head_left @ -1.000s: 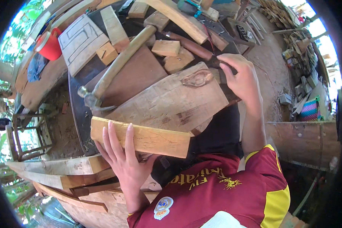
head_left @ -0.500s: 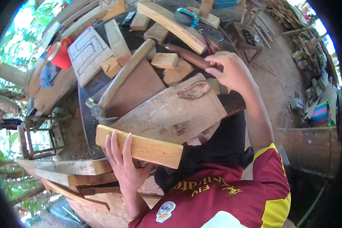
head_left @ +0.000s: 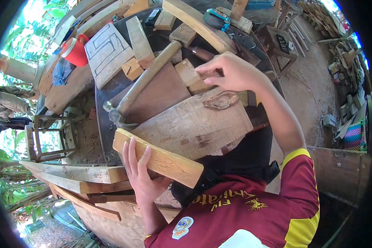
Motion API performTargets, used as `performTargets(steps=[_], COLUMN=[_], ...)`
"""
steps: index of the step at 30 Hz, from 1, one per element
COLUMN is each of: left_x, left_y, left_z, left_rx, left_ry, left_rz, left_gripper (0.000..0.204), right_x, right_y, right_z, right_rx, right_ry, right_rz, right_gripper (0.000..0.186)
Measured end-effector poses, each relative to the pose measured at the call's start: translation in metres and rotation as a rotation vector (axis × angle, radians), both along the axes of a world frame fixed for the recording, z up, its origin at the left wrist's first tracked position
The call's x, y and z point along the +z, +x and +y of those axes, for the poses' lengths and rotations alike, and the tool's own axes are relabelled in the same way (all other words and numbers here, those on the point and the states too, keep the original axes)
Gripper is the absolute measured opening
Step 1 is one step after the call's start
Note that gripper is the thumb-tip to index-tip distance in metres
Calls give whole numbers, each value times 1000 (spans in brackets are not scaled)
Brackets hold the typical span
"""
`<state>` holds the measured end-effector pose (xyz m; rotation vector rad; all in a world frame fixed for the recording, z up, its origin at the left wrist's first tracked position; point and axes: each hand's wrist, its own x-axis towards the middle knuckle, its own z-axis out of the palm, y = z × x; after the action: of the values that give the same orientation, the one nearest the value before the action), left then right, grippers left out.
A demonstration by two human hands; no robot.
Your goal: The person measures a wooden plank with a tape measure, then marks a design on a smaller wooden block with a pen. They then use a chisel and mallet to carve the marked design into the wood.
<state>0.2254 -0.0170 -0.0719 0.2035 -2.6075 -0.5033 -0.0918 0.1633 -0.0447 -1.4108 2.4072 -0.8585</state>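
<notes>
My left hand [head_left: 141,174] is closed on a yellowish wooden block [head_left: 160,160], fingers over its top face and thumb beneath. It holds the block tilted at the near edge of a broad rough board [head_left: 190,124]. My right hand [head_left: 233,73] is above the bench, thumb and forefinger apart and nothing visible between them. Its fingertips are at a small wooden block [head_left: 187,72]; whether they touch it I cannot tell. To the left, a claw hammer [head_left: 146,80] with a wooden handle lies across a brown flat board [head_left: 163,89].
Around the dark bench top lie a board with drawn lines [head_left: 107,53], several offcuts, a long wooden bar [head_left: 198,25] and a tape measure [head_left: 217,18]. A red jug [head_left: 75,51] stands at left. Planks [head_left: 87,175] stick out at lower left; a stool [head_left: 279,43] stands at far right.
My right hand has moved left, from near a brown tool handle to the small wooden block. My left hand keeps its hold on the yellowish block. The whole view has shifted slightly.
</notes>
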Motion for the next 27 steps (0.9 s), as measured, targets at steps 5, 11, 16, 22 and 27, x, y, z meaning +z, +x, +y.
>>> performTargets(steps=[5,11,16,22,27], left_x=[2,0,-1,2,1], left_y=[-2,-2,-3,-5,-4], left_z=[2,3,2,4,4], left_rx=[14,65,59,26,31], left_ry=[1,-55,-99,-102,-113], left_rz=[-34,-72,-61,-72,-65], left_gripper=[97,99,99,101,102], right_x=[0,-14,-15,-16,-18], right_y=[6,26,39,21,-13], right_z=[37,97,119,132,95], right_rx=[-133,-386,-431,-398,-412], right_ry=[-154,0,-37,-128,9], right_rz=[-65,281,291,218,300], right_gripper=[35,26,22,19,15])
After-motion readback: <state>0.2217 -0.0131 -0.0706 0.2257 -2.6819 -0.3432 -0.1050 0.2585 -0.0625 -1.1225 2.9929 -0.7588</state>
